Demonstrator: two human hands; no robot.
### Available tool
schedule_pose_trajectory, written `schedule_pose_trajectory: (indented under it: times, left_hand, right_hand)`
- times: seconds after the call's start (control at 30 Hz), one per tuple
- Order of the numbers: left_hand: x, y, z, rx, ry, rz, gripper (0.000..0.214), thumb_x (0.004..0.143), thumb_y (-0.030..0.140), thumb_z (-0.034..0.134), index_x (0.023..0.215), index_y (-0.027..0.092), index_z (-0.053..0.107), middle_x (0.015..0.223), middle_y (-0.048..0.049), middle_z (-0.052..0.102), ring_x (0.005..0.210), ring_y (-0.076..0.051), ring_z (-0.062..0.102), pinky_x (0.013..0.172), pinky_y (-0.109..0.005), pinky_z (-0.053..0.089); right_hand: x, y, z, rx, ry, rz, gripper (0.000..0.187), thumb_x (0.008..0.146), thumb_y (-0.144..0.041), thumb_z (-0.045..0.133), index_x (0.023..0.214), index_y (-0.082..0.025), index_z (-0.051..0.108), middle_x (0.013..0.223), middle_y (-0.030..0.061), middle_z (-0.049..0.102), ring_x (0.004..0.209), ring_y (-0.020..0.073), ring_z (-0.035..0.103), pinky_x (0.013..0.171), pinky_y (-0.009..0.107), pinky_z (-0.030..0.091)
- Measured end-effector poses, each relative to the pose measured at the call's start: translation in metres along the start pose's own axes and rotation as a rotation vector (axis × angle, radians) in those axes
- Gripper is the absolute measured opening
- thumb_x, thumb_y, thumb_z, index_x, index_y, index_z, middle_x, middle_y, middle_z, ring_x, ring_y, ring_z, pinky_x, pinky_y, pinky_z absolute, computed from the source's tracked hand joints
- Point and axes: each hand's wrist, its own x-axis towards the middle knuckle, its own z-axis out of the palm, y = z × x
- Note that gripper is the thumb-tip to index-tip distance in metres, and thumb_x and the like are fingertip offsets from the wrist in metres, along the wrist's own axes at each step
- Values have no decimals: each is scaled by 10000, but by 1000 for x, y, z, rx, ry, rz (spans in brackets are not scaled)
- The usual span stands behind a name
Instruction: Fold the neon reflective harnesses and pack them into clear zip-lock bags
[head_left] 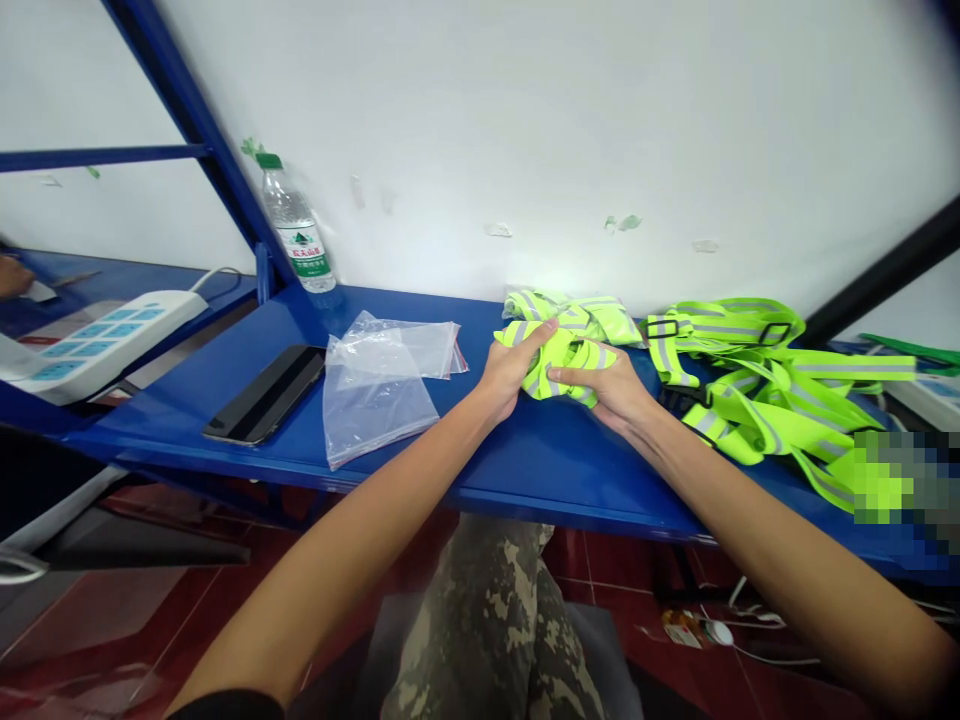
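Both of my hands grip a bunched neon-yellow reflective vest point(561, 358) on the blue shelf point(525, 470). My left hand point(508, 368) holds its left side, fingers curled over the top. My right hand point(611, 385) clasps its right side, thumb on the fabric. A second folded vest point(577, 312) lies just behind, against the white wall. Left of my hands lie clear zip plastic bags point(379, 385).
More neon-yellow vests point(750, 385) are piled at the right. A black phone point(266, 393) lies left of the bags, a water bottle point(298, 230) stands by the blue upright, and a white power strip point(97, 340) sits on the left shelf. Another person's hand point(11, 275) shows at far left.
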Motion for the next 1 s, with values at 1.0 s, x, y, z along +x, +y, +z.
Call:
schedule_pose_trajectory:
  times: [1.0]
  left_hand:
    - [6,11,-38,1224,359,541,433,743,-66,463,1064,190,600,1195,-122,574,1082,-235,626,987,-382,514]
  right_hand:
    - [16,10,-12,-50,208,1,513,335,-235,953,782,-174,708,845,39,773,847,284,739,763,399,626]
